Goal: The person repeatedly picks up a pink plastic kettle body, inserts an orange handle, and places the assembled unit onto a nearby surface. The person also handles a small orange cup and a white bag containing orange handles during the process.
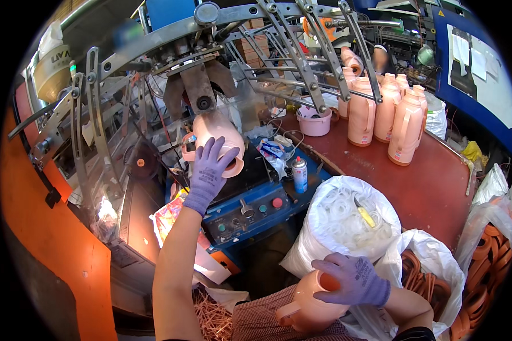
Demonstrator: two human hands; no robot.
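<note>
Both my hands wear purple-grey work gloves. At the machine, my left hand (209, 170) spreads its fingers across the near, open end of a pink thermos jug casing (213, 126), gripping it. That casing lies tilted below the machine's dark metal head (194, 85), its handle to the left. Low in front of my body, my right hand (352, 279) holds a second pink thermos jug casing (308, 304) with fingers over its round opening. The handle of this casing points lower left, and part of its side is covered by my hand.
Several pink jugs (407, 128) stand on a red-brown table (358, 176) near a pink bucket (314, 125). A spray can (300, 175) stands by the control panel (247, 213). White sacks hold clear rings (347, 219) and brown parts (424, 278). Metal linkage arms (301, 51) reach overhead.
</note>
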